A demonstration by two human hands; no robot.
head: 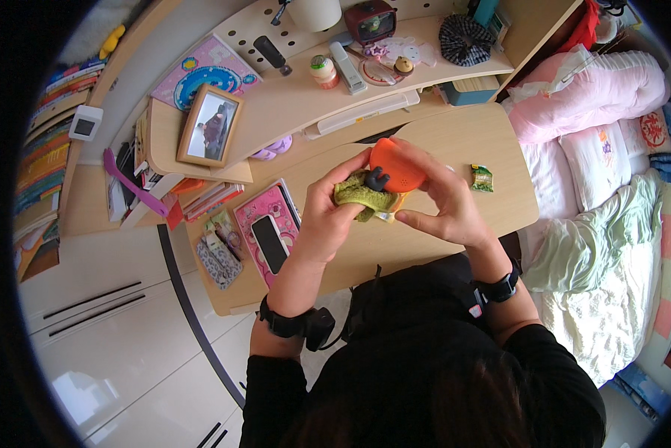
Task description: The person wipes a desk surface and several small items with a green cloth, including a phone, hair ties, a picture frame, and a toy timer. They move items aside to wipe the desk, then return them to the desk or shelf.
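Note:
Above the desk [464, 145], my left hand [327, 215] grips a green fluffy cloth [358, 193], pressing it against an orange plastic object [397, 168]. A dark grey forked part [377, 179] sticks out of the orange object on the cloth side. My right hand [450, 199] holds the orange object from the right, its fingers over the top and its thumb below. Something yellow and white shows just under the cloth, and I cannot tell what it is. The underside of the orange object is hidden.
Right of my hands lies a small green packet [482, 178]. On the left are a smartphone [270, 244] on a pink folder [257, 213] and a leopard-print pouch [219, 263]. A framed photo [210, 126] and a jar [324, 71] stand on the raised shelf [290, 106]. A bed [587, 252] adjoins at right.

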